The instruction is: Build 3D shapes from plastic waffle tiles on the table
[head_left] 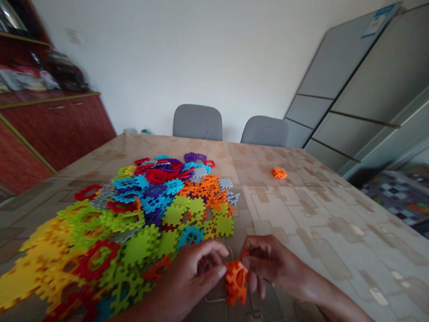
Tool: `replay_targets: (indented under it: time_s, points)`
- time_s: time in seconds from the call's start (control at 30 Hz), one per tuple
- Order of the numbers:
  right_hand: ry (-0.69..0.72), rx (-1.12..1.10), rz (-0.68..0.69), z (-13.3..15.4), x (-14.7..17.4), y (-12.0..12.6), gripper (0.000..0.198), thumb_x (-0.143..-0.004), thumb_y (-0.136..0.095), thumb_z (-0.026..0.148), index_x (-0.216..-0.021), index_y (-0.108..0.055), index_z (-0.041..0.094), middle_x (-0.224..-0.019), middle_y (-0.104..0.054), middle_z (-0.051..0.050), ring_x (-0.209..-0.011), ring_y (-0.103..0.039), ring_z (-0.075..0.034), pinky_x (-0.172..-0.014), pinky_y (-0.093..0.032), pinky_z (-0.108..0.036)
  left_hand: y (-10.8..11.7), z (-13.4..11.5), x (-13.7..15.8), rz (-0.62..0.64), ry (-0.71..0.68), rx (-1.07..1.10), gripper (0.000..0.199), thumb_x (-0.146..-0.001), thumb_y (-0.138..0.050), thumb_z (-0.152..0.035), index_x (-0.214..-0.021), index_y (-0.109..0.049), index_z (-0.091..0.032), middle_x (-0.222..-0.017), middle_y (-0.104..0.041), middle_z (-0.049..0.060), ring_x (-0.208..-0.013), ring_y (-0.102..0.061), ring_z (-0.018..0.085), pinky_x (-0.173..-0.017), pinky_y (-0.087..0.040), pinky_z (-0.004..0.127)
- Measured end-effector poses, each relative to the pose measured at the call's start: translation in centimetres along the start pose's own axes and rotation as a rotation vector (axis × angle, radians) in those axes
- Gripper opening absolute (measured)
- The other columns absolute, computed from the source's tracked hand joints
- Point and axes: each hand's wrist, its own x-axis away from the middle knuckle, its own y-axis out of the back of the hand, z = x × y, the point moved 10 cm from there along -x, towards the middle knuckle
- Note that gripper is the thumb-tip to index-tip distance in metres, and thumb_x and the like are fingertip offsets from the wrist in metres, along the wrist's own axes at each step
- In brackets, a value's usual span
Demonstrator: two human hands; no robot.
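Note:
Between my two hands, near the table's front edge, is an orange interlocking plastic piece (236,282) with notched edges and a cut-out. It may be more than one piece joined; I cannot tell. My left hand (201,268) pinches its upper left side with thumb and fingers. On the other side, my right hand (268,264) grips its upper right edge, fingers curled behind it. Just left of my hands spreads a large pile of similar pieces, with a green square piece (224,225) and a blue windowed piece (191,236) closest.
A small orange stack (279,173) lies apart on the patterned tablecloth (315,223) to the right. Yellow pieces (36,255) fill the pile's left end. Two grey chairs (197,121) stand beyond the table, a red-brown cabinet (60,123) at left, a grey fridge-like cabinet (321,67) at right.

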Motion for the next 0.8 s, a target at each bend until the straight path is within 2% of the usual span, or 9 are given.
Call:
replay_targets:
  time_s: [0.1, 0.2, 0.33, 0.4, 0.47, 0.53, 0.6, 0.7, 0.8]
  points:
    - [-0.043, -0.073, 0.043, -0.5, -0.2, -0.5, 0.051, -0.082, -0.065, 0.066, -0.085, -0.058, 0.016, -0.069, -0.07, -0.003, -0.048, -0.063, -0.01, -0.038, -0.032, -0.015, 0.1, -0.5, 0.4, -0.059, -0.032, -0.105, 0.026, -0.074, -0.065, -0.023, -0.1, -0.063, -0.023, -0.083, -0.064, -0.002, -0.073, -0.057, 0.016, -0.067, -0.043, 0.024]
    - [-0.032, -0.033, 0.009, -0.2, -0.2, -0.2, 0.054, -0.084, -0.06, 0.069, -0.08, -0.061, 0.015, -0.068, -0.07, -0.003, -0.05, -0.064, -0.011, -0.041, -0.036, -0.017, -0.3, -0.8, 0.5, -0.058, -0.035, -0.089, 0.007, -0.075, -0.062, -0.025, -0.081, -0.06, -0.022, -0.073, -0.06, -0.003, -0.067, -0.055, 0.014, -0.062, -0.041, 0.023]
    - [0.116, 0.286, -0.044, 1.6, 0.3, 0.9, 0.045, -0.091, -0.06, 0.057, -0.075, -0.066, 0.016, -0.062, -0.063, 0.001, -0.052, -0.056, -0.009, -0.05, -0.041, -0.021, -0.5, -0.1, 0.1, -0.024, 0.034, 0.05, 0.016, -0.078, -0.058, -0.036, -0.075, -0.057, -0.021, -0.066, -0.056, -0.003, -0.063, -0.053, 0.014, -0.059, -0.039, 0.023]
    - [0.234, 0.501, -0.07, 3.1, 0.9, 1.1, 0.03, -0.092, -0.064, 0.047, -0.096, -0.07, 0.018, -0.077, -0.068, -0.002, -0.064, -0.058, -0.012, -0.059, -0.046, -0.024, -0.7, 0.4, -0.1, 0.009, 0.078, 0.104, 0.018, -0.077, -0.059, -0.038, -0.077, -0.057, -0.02, -0.063, -0.055, -0.004, -0.06, -0.052, 0.014, -0.057, -0.039, 0.023]
    - [0.371, 0.694, -0.065, 4.8, 1.5, 0.4, 0.031, -0.091, -0.068, 0.039, -0.117, -0.066, 0.021, -0.098, -0.069, -0.005, -0.084, -0.062, -0.016, -0.073, -0.049, -0.028, -1.0, 0.8, -0.1, 0.051, 0.126, 0.157, 0.022, -0.077, -0.06, -0.042, -0.08, -0.057, -0.02, -0.061, -0.055, -0.005, -0.056, -0.052, 0.014, -0.056, -0.04, 0.023]
    - [0.468, 0.837, -0.019, 6.0, 2.0, -0.8, 0.028, -0.093, -0.067, 0.035, -0.119, -0.066, 0.025, -0.106, -0.067, -0.006, -0.098, -0.059, -0.019, -0.082, -0.047, -0.031, -1.2, 1.1, -0.1, 0.08, 0.149, 0.201, 0.028, -0.076, -0.062, -0.047, -0.08, -0.056, -0.02, -0.06, -0.055, -0.005, -0.054, -0.051, 0.013, -0.055, -0.04, 0.023]
    - [0.523, 0.944, 0.011, 6.7, 2.2, -1.9, 0.021, -0.096, -0.063, 0.035, -0.114, -0.069, 0.026, -0.097, -0.067, -0.004, -0.093, -0.058, -0.019, -0.08, -0.044, -0.032, -1.4, 1.3, -0.1, 0.101, 0.153, 0.221, 0.033, -0.076, -0.064, -0.052, -0.079, -0.056, -0.02, -0.059, -0.056, -0.005, -0.052, -0.051, 0.012, -0.054, -0.04, 0.023]
    - [0.572, 1.098, -0.023, 7.3, 2.4, -2.6, 0.024, -0.097, -0.059, 0.039, -0.112, -0.07, 0.024, -0.089, -0.066, -0.004, -0.085, -0.056, -0.019, -0.075, -0.041, -0.033, -1.6, 1.7, -0.2, 0.114, 0.152, 0.21, 0.037, -0.077, -0.064, -0.056, -0.078, -0.057, -0.02, -0.059, -0.057, -0.004, -0.051, -0.053, 0.012, -0.053, -0.041, 0.023]
    - [0.568, 1.132, -0.017, 7.1, 2.2, -2.2, 0.025, -0.097, -0.059, 0.04, -0.111, -0.071, 0.023, -0.085, -0.067, -0.003, -0.083, -0.056, -0.019, -0.075, -0.04, -0.033, -0.9, 1.4, -0.2, 0.075, 0.126, 0.129, 0.036, -0.082, -0.06, -0.054, -0.091, -0.063, -0.019, -0.062, -0.06, -0.003, -0.054, -0.057, 0.014, -0.053, -0.043, 0.023]
